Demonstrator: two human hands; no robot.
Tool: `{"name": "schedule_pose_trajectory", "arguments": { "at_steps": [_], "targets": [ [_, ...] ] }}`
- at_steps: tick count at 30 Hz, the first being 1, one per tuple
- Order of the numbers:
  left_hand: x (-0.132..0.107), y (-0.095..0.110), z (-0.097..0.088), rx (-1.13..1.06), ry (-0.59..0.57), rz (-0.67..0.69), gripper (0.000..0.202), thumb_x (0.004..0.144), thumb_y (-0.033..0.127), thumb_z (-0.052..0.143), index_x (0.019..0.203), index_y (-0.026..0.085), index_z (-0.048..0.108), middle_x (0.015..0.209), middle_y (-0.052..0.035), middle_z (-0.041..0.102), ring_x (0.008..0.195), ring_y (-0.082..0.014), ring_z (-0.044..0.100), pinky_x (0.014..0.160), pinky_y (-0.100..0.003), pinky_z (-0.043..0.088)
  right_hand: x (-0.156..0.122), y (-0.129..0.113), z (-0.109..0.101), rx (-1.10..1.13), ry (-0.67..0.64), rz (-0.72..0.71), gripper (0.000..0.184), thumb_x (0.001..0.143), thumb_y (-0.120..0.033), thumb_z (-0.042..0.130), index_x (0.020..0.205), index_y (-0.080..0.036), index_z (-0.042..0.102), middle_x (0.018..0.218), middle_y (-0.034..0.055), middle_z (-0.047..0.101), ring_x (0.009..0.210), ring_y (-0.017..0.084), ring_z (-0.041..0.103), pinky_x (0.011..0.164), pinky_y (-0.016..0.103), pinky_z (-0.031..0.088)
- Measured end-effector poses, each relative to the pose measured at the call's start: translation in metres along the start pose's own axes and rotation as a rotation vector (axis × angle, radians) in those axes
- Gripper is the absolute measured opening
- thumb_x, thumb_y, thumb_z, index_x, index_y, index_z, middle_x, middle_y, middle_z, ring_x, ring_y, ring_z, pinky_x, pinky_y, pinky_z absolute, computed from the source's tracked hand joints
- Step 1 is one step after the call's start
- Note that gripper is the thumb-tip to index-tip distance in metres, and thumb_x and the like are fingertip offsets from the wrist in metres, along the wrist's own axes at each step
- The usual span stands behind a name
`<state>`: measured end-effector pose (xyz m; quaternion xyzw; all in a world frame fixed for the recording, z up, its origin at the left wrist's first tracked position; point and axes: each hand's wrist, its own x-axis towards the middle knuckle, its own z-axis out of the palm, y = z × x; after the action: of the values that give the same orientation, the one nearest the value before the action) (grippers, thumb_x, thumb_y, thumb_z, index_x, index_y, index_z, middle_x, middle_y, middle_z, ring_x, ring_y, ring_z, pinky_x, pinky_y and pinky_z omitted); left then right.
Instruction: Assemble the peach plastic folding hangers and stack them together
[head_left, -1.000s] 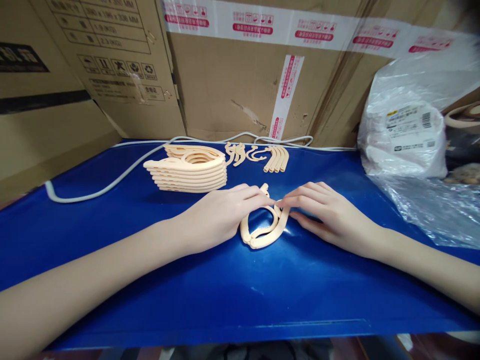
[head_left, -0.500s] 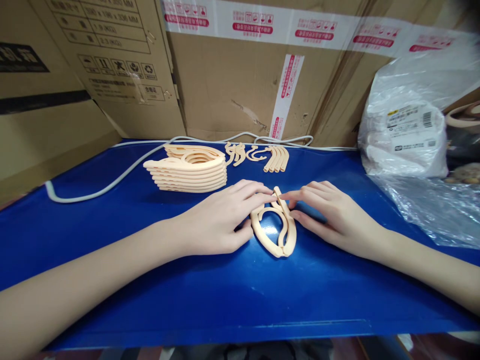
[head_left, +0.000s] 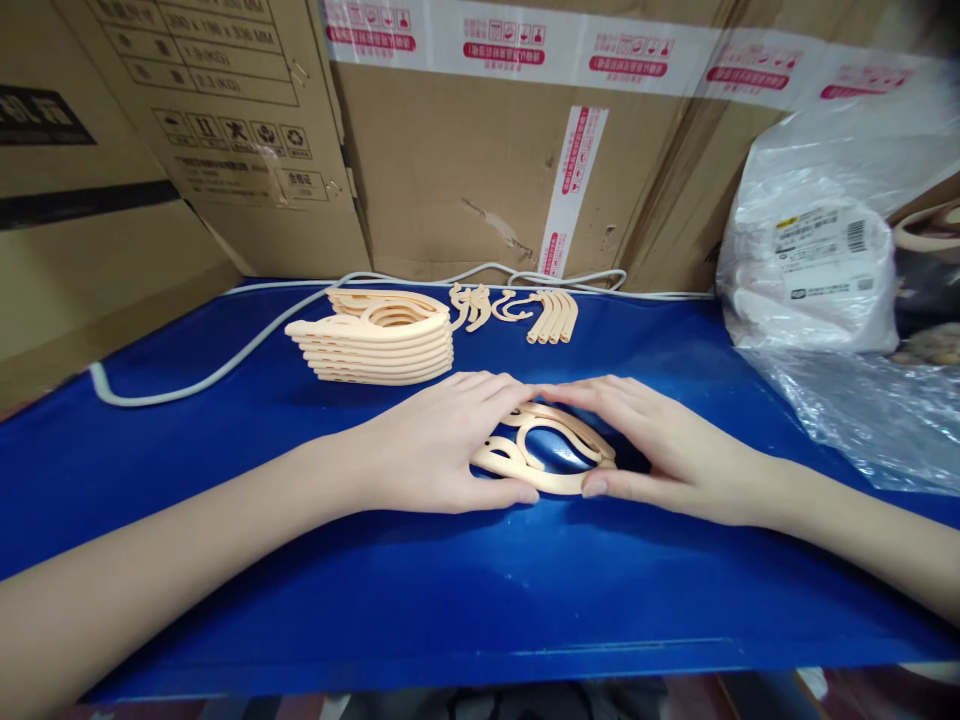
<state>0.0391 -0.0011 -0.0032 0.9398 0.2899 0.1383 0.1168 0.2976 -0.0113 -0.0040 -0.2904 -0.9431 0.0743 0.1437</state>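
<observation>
A cream plastic folding hanger (head_left: 553,484), folded up, lies on the blue table between my hands, its long side running left to right. My left hand (head_left: 446,440) is closed around its left end, thumb along the near edge and fingers over the far side. My right hand (head_left: 664,445) grips the right end, thumb at the near corner. The fingertips of both hands meet behind the hanger, and the fingers hide part of it. Beyond my left hand stands a stack of folded hangers (head_left: 375,355), all the same cream colour.
Small cream hook pieces (head_left: 478,308) and several curved arm pieces (head_left: 553,318) lie at the back of the blue table (head_left: 480,600). A white cable (head_left: 247,350) runs behind them. Cardboard boxes (head_left: 465,150) wall the back. A clear plastic bag (head_left: 832,260) sits at right.
The folding hanger has turned from pointing toward me to lying crosswise. My hands have shifted from fingertip contact at its top to holding both ends.
</observation>
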Motion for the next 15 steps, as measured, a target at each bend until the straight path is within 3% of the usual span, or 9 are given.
{"name": "schedule_pose_trajectory", "arguments": {
  "at_steps": [4,7,11,15],
  "targets": [
    [0.000,0.004,-0.003,0.053,0.043,-0.022,0.074,0.076,0.052,0.071,0.135,0.013,0.048,0.123,-0.0118,0.060,0.111,-0.0284,0.058,0.093,-0.041,0.047,-0.001,0.004,-0.005,0.042,0.150,0.179,0.043,0.096,-0.047,0.048,0.130,-0.022,0.052,0.115,0.0083,0.066,0.103,0.024,0.060,0.086,0.038,0.047],
    [0.000,0.007,-0.005,0.078,0.129,-0.001,0.069,0.075,0.049,0.072,0.130,0.013,0.051,0.119,-0.0092,0.060,0.103,-0.0243,0.061,0.085,-0.035,0.050,-0.001,0.005,-0.009,0.134,0.202,0.311,0.039,0.096,-0.051,0.044,0.117,-0.022,0.060,0.097,0.0048,0.067,0.089,0.022,0.061,0.077,0.034,0.046],
    [0.000,0.008,-0.007,0.188,0.261,0.070,0.065,0.080,0.047,0.068,0.129,0.008,0.051,0.123,-0.0122,0.058,0.108,-0.0240,0.060,0.089,-0.034,0.049,0.001,0.001,-0.013,0.340,0.112,0.421,0.039,0.094,-0.056,0.044,0.094,-0.022,0.065,0.084,0.0014,0.065,0.077,0.019,0.058,0.067,0.030,0.041],
    [-0.002,0.006,-0.008,0.319,0.330,0.134,0.065,0.085,0.049,0.064,0.131,0.006,0.050,0.127,-0.0150,0.058,0.115,-0.0253,0.057,0.095,-0.034,0.048,0.003,-0.003,-0.013,0.643,0.059,0.489,0.040,0.090,-0.056,0.052,0.074,-0.020,0.056,0.066,-0.0021,0.053,0.061,0.012,0.046,0.056,0.025,0.035]
  ]
}}
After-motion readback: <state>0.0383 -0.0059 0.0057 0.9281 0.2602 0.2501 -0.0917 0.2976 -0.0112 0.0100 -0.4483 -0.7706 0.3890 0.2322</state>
